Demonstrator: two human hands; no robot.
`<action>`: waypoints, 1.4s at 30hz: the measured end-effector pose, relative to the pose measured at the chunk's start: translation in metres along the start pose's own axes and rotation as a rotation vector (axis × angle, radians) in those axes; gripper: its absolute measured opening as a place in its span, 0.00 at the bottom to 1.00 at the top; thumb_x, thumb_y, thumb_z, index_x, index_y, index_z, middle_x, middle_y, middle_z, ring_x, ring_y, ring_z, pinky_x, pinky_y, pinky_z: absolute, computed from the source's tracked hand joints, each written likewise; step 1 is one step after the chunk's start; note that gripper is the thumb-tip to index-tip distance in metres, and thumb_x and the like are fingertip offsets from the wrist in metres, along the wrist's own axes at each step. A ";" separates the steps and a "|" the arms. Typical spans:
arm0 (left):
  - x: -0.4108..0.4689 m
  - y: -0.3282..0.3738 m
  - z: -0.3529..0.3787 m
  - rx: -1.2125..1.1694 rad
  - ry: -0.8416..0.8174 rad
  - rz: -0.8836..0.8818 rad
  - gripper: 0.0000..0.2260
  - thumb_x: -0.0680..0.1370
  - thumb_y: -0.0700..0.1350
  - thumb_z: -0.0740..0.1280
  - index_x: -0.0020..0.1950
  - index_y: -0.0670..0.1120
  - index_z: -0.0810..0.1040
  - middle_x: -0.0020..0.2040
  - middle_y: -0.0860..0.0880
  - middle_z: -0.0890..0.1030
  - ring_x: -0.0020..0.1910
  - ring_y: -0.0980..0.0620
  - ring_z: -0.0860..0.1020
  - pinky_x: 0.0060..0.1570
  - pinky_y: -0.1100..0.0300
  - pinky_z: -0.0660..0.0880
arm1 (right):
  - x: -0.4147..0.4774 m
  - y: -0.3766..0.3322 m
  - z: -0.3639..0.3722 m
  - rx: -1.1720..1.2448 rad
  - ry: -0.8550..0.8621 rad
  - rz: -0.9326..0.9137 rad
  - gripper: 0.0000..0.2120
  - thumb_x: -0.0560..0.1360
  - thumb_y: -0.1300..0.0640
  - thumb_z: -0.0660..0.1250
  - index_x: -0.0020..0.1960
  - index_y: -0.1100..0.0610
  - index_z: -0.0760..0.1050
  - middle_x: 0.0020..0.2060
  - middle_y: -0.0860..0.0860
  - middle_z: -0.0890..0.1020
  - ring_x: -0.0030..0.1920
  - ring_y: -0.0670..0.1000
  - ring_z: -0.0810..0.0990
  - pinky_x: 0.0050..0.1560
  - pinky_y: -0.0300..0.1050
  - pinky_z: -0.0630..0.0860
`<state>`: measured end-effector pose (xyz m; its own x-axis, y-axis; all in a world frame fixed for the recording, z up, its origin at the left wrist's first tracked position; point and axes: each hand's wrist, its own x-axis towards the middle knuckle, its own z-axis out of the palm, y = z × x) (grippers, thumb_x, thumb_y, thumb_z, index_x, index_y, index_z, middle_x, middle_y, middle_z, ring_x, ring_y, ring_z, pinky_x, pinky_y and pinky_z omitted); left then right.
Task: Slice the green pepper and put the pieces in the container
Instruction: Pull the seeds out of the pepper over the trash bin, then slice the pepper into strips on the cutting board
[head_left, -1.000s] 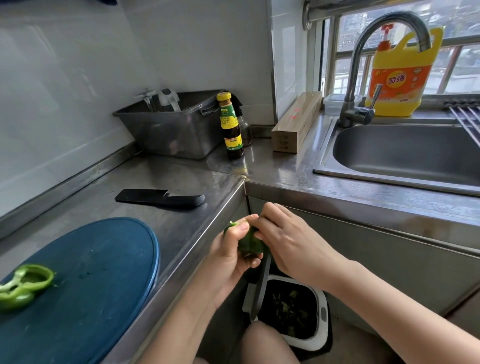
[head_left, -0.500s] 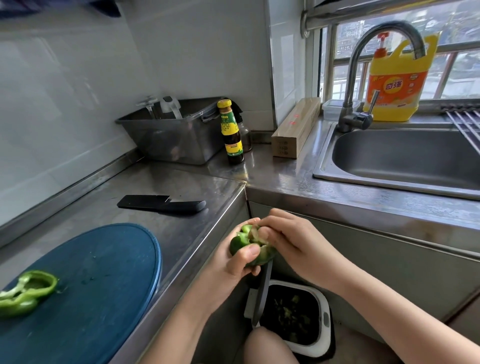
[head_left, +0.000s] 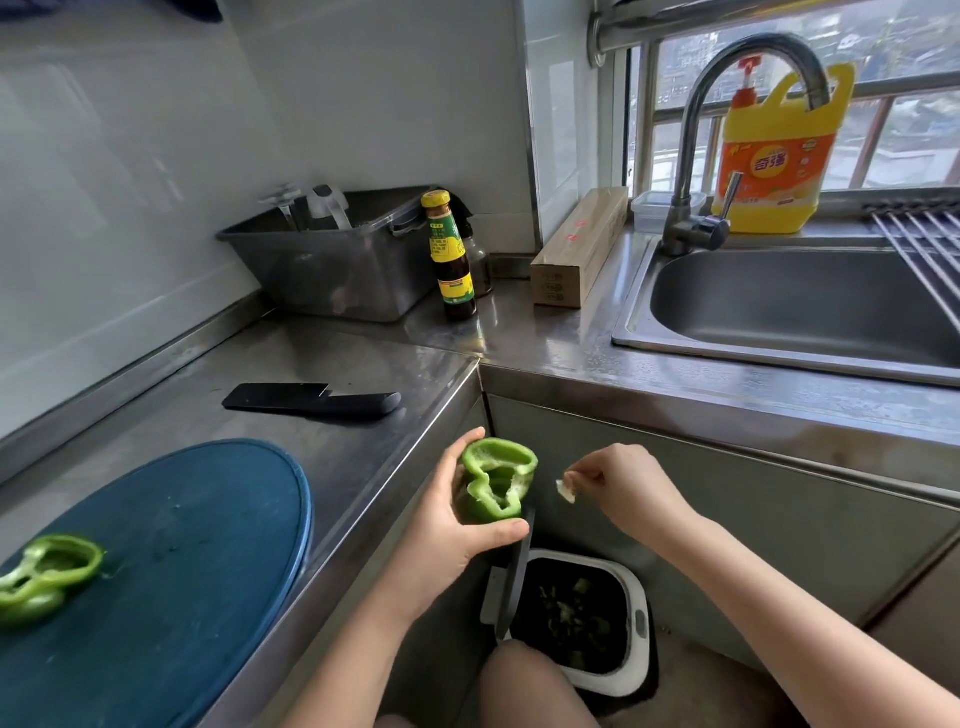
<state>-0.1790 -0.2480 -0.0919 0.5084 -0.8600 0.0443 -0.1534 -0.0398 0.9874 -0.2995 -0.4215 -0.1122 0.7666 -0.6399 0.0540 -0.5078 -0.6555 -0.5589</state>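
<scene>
My left hand (head_left: 441, 525) grips a hollowed green pepper half (head_left: 496, 480), cut side facing up, held off the counter's edge above an open waste bin (head_left: 621, 670) on the floor. My right hand (head_left: 631, 488) is a little to the right of it, fingertips pinched on a small pale bit of pepper core (head_left: 565, 489). Another green pepper piece (head_left: 47, 574) lies on the round blue cutting board (head_left: 171, 571) at the lower left. A black knife (head_left: 311, 399) lies flat on the steel counter behind the board.
A steel tub (head_left: 332, 265) with utensils stands at the back beside a dark sauce bottle (head_left: 451, 257) and a long cardboard box (head_left: 579, 249). The sink (head_left: 800, 306), tap (head_left: 696, 228) and yellow detergent jug (head_left: 774, 156) are at the right.
My hands have separated: the right one pulled away to the right with a bit of core. The left one turned the pepper half so its hollow faces up.
</scene>
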 end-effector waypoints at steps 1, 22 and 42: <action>0.000 -0.001 0.001 0.017 0.013 -0.001 0.40 0.59 0.43 0.79 0.68 0.58 0.67 0.62 0.52 0.77 0.61 0.55 0.76 0.60 0.60 0.71 | 0.001 0.003 0.004 -0.058 -0.026 0.010 0.13 0.77 0.53 0.63 0.35 0.53 0.79 0.34 0.50 0.81 0.40 0.55 0.78 0.35 0.41 0.68; -0.049 0.063 -0.123 0.681 0.382 0.103 0.41 0.64 0.51 0.78 0.70 0.60 0.59 0.63 0.58 0.67 0.57 0.68 0.69 0.47 0.82 0.66 | 0.038 -0.199 -0.008 0.295 -0.348 -0.371 0.08 0.74 0.51 0.68 0.50 0.52 0.83 0.40 0.50 0.85 0.38 0.45 0.81 0.43 0.38 0.77; -0.135 0.006 -0.191 0.814 0.777 -0.088 0.26 0.63 0.48 0.79 0.52 0.52 0.68 0.50 0.55 0.72 0.47 0.57 0.72 0.45 0.78 0.65 | 0.129 -0.257 0.093 -0.426 0.006 -0.396 0.13 0.76 0.62 0.58 0.60 0.60 0.62 0.53 0.59 0.75 0.53 0.61 0.77 0.42 0.48 0.68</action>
<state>-0.0869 -0.0352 -0.0627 0.8904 -0.2990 0.3431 -0.4534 -0.6484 0.6115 -0.0335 -0.2986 -0.0386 0.9288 -0.3141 0.1966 -0.2969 -0.9482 -0.1127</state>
